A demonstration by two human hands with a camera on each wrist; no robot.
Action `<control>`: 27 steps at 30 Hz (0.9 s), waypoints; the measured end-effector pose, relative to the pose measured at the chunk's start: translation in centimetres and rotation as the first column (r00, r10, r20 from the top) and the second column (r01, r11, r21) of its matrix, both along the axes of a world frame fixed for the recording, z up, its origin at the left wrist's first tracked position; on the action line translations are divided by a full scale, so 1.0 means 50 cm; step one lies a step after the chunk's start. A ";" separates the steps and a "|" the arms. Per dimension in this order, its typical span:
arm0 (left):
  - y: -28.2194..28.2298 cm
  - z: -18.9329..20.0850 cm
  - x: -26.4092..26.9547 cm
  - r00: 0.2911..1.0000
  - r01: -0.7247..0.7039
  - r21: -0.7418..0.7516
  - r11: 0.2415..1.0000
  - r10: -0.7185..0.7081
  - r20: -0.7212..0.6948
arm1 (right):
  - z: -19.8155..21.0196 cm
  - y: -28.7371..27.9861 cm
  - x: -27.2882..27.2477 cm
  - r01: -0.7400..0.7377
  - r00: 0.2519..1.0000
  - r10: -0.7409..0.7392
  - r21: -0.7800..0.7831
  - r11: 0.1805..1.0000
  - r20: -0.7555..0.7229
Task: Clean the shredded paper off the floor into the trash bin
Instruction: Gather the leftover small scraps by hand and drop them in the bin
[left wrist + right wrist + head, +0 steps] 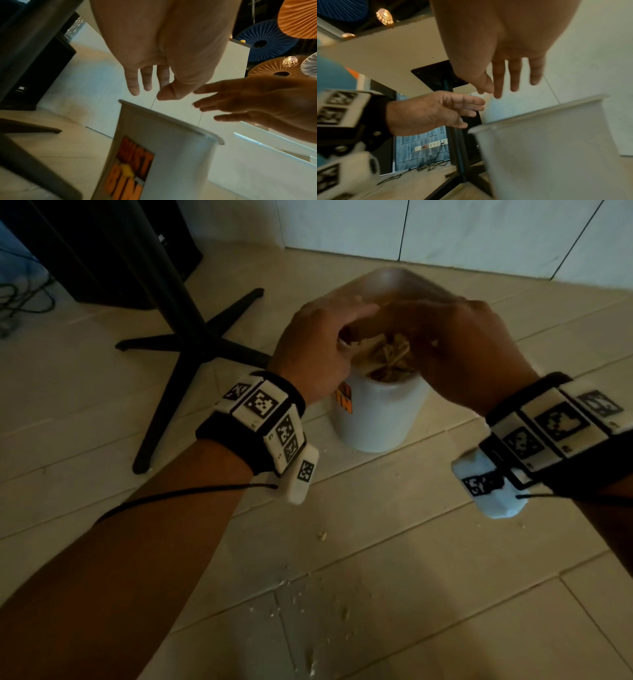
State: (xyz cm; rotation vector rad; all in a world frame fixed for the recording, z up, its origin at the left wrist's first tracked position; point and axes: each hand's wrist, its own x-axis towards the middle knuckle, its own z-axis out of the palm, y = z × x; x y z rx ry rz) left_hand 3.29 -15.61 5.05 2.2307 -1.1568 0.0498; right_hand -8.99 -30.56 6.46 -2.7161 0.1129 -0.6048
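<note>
Tiled floor (445,594), crumbs scattered. Left hand (318,344) and right hand (459,344) hovered over bin (376,419), fingers (133,83) straight, spread, empty; paper (390,361) lay below them.

Black wristbands (219,433) with white marker-printed blocks, thin black cables (178,494)

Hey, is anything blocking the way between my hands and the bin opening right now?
Nothing visible. The left hand and right hand hover with fingers extended right above the bin; its mouth is open, with shredded paper already inside.
</note>
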 end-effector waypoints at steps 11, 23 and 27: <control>0.261 -0.327 -0.167 0.926 0.144 0.595 0.790 0.105 -0.363 | -0.302 0.207 -0.177 -0.027 0.902 0.125 0.235 0.972 -0.413; 0.408 -0.431 -0.364 0.913 0.407 0.702 0.584 -0.264 -0.310 | -0.530 0.355 -0.371 -0.364 0.661 0.301 0.057 0.930 -0.687; 0.431 -0.421 -0.341 0.950 0.266 0.643 0.718 -0.082 -0.302 | -0.529 0.336 -0.368 -0.232 0.738 0.176 0.001 0.973 -0.651</control>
